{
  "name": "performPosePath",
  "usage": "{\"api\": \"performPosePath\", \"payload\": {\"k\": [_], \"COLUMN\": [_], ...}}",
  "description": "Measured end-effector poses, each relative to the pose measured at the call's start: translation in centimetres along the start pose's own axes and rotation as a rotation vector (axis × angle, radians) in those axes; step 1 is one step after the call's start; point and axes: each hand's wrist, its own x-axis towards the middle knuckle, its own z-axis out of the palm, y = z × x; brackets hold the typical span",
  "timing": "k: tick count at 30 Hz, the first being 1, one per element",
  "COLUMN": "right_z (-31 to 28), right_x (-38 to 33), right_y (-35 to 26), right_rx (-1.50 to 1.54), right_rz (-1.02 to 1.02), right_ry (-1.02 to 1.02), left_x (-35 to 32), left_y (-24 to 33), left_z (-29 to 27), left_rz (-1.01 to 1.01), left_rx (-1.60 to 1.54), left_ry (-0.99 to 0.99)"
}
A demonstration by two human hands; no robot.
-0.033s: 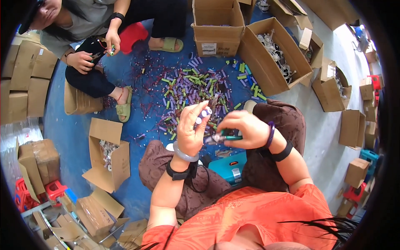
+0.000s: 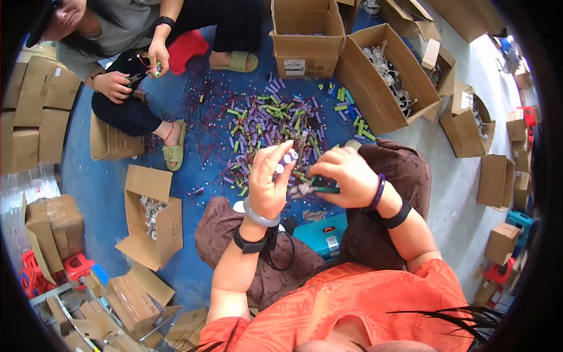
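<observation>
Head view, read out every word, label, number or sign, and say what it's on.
White label on the top cardboard box: too small to read.
Dark printed characters beside it: not copied out here.
Pale sticker on the teal plastic object: too small to read.
Orange shirt: letter-like print, too blurred.

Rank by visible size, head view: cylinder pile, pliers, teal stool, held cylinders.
1. Cylinder pile
2. Teal stool, partly hidden
3. Unsure: pliers look longer than held cylinders, but the right hand and left hand partly cover them.
</observation>
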Motion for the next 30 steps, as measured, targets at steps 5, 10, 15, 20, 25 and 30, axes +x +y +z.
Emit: {"api": "performPosePath", "payload": {"k": [5, 10, 15, 20, 25, 30], "right_z": [0.4, 1.0, 1.2, 1.9, 2.5, 3.6], "right_x": [0.4, 1.0, 1.0, 1.1, 1.0, 0.9], "right_y": [-0.3, -0.1, -0.1, -0.2, -0.6, -0.5], "right_rx": [-0.139, -0.2, -0.196, -0.186, -0.179, -0.106], "right_rz": [0.058, 0.087, 0.107, 0.144, 0.195, 0.25], "right_ry": [0.222, 0.326, 0.327, 0.322, 0.293, 0.255], "left_x": [0.0, 0.2, 0.2, 0.2, 0.2, 0.1], "left_y": [-0.2, -0.1, -0.1, -0.6, -0.5, -0.9], "left_z": [0.1, 0.3, 0.3, 0.6, 0.9, 1.1], "left_rz": [0.002, -0.009, -0.025, -0.012, 0.02, 0.045], "left_rx": [0.067, 0.049, 0.052, 0.103, 0.247, 0.315], "left_ry": [-0.025, -0.066, -0.071, -0.034, 0.054, 0.081]}}
